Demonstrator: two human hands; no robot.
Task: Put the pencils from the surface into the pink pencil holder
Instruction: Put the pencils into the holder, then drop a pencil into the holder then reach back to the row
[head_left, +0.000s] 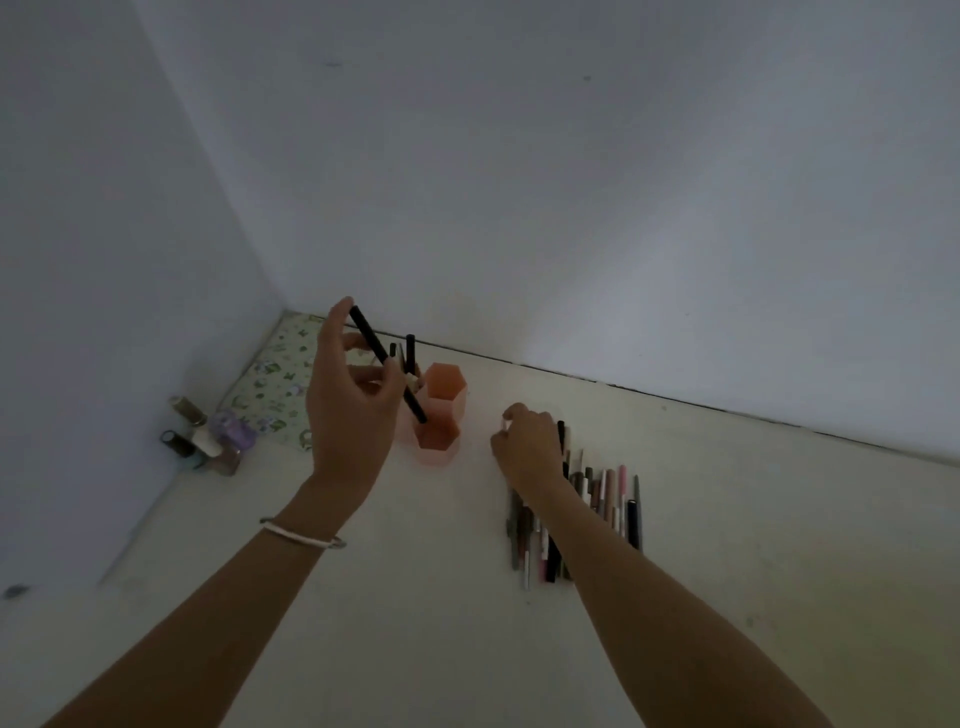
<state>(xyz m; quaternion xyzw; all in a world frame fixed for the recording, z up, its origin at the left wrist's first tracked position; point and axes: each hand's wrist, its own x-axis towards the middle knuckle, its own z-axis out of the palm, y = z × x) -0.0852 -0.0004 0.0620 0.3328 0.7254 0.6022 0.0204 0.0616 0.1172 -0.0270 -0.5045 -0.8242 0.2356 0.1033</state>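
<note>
Left hand (348, 410) pinching a black pencil (387, 364), long axis tilted, lower tip pointing down-right into the front cell of the pink pencil holder (441, 415). Right hand (527, 441) curled, fingertips closed over the pencil pile (597, 509) lying roughly parallel on the desk (727, 519), pointing away toward the wall.

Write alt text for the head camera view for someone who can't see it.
The left hand lowers a black pencil into a pink pencil holder, while the right hand reaches into a pile of pencils lying on a pale surface.

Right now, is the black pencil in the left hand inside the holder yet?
Partly in: the black pencil is tilted, its lower tip at the pink holder front compartment's rim, left hand gripping it.
</note>
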